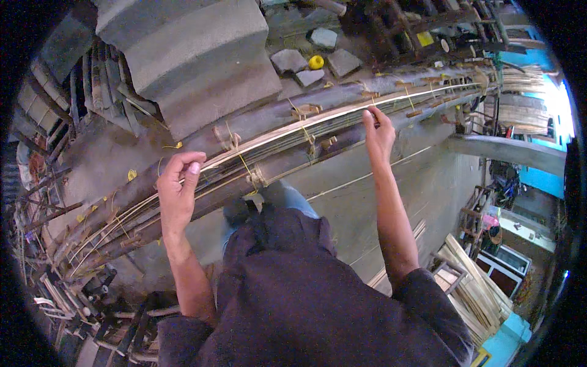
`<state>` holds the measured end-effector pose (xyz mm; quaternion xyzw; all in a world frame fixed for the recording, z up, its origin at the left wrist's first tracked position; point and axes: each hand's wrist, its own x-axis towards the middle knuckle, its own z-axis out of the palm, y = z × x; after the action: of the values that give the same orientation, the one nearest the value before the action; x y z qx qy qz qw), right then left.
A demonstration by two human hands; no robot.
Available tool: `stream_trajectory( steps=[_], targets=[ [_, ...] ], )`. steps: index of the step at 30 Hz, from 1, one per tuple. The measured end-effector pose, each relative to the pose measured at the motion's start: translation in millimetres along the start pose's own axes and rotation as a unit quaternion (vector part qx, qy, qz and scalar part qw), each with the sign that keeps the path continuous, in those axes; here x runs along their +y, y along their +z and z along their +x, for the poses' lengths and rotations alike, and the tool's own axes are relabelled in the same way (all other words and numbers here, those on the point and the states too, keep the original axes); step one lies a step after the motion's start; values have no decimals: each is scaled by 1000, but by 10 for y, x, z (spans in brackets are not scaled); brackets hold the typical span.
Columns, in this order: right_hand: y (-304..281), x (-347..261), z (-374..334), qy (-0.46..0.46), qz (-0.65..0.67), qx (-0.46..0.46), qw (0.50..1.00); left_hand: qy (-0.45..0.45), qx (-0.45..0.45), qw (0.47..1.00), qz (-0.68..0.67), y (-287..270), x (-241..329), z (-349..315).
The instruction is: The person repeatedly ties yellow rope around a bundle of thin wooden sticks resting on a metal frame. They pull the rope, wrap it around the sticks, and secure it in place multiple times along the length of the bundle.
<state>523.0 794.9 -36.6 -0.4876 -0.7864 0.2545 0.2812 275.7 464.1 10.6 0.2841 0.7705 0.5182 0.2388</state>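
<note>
A long bundle of thin pale strips point(269, 139), like split bamboo or wood, runs between two dark poles point(333, 92), with yellow ties and small wooden pegs point(306, 112) along them. My left hand point(177, 186) has its fingers curled round the strips at the left, the thumb bent up toward the fingertips. Farther right, my right hand point(380, 134) is raised at the strips' near edge. Its thumb and forefinger are close together, and whether a strip lies between them is too small to make out.
Concrete steps point(189, 55) rise beyond the poles at the left. Stone blocks point(324, 38) and a yellow roll point(316, 62) lie past the poles. More planks point(468, 287) are stacked at the lower right. A pale beam point(507, 151) juts in from the right.
</note>
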Motion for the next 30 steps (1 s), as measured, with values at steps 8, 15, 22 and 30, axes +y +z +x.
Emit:
stream_trajectory(
  steps=[8,15,22,30],
  targets=[
    [-276,-440,-1236,92,177,-356,913,1,36,999,28,-374,-99,-175],
    [95,-682,-1337,98,38,-496,862,86,-6,993,78,-368,40,-142],
    [795,-918,-2048,63,260,-493,828,84,-48,988,121,75,-2,63],
    [478,-1955,-1642,98,270,-289,913,152,-48,967,199,315,-384,-56]
  ],
)
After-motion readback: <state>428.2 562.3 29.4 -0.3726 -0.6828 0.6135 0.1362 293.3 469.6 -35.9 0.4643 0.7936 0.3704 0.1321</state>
